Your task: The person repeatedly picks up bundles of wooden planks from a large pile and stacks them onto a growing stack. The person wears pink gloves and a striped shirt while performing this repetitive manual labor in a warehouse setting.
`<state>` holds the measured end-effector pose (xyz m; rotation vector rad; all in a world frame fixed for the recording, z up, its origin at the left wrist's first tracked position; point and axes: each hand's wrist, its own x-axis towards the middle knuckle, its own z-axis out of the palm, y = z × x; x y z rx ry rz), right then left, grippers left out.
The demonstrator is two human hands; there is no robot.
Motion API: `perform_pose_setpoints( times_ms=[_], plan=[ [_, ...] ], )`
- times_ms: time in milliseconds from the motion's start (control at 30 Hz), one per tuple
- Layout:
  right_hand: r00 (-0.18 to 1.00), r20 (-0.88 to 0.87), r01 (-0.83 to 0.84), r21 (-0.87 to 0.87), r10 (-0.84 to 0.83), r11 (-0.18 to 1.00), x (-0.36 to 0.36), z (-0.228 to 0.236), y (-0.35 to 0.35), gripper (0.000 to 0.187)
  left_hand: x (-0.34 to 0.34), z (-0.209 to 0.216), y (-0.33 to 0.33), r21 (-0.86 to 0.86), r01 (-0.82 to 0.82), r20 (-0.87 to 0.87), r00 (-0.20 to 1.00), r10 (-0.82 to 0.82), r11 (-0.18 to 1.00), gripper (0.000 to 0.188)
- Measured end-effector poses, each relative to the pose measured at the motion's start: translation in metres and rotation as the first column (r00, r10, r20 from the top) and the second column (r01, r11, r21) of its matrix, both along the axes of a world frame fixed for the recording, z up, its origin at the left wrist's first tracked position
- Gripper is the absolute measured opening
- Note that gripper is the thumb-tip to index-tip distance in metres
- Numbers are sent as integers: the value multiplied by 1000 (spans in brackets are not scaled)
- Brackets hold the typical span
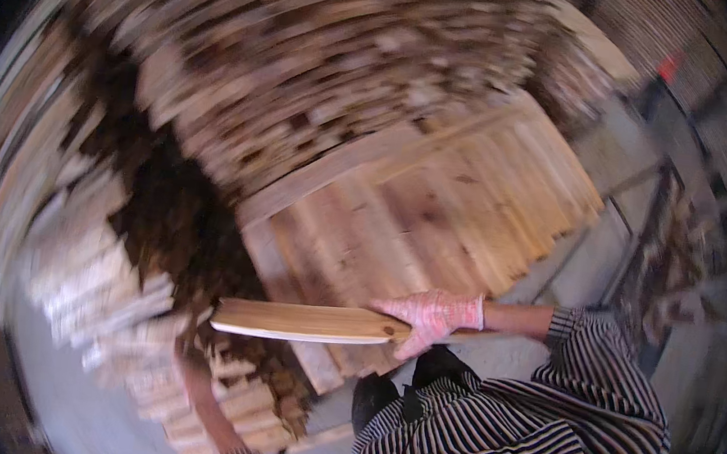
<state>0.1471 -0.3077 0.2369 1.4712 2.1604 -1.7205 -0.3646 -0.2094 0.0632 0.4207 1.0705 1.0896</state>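
layered timber stack (337, 70), knotted plank (306, 321)

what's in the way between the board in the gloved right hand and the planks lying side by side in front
Nothing visible. The gloved right hand grips the wooden board near one end, and in this view the board crosses over the side-by-side planks. Whether it touches them can't be told.
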Motion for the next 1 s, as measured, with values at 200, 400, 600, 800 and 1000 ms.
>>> perform_pose_setpoints(
  times_ms=[200,400,600,800,1000],
  plan=[
    [950,-147,254,-142,-274,957,140,-40,-68,106,156,72,-45,98,73,-725,689,21,992,56],
    [945,35,327,-31,-326,945,206,-66,-90,103,281,110,-103,84,495,-899,413,-149,865,65],
    [828,354,314,347,-434,884,302,-59,-127,85,316,122,-142,-31,704,-932,237,-275,710,77],
    [646,523,-21,741,-556,672,409,-99,-111,69,307,140,-172,-225,697,-930,56,-365,681,90],
    [469,548,580,400,-693,709,427,-98,-71,60,297,151,-188,-318,665,-923,-54,-381,676,100]
  ],
)
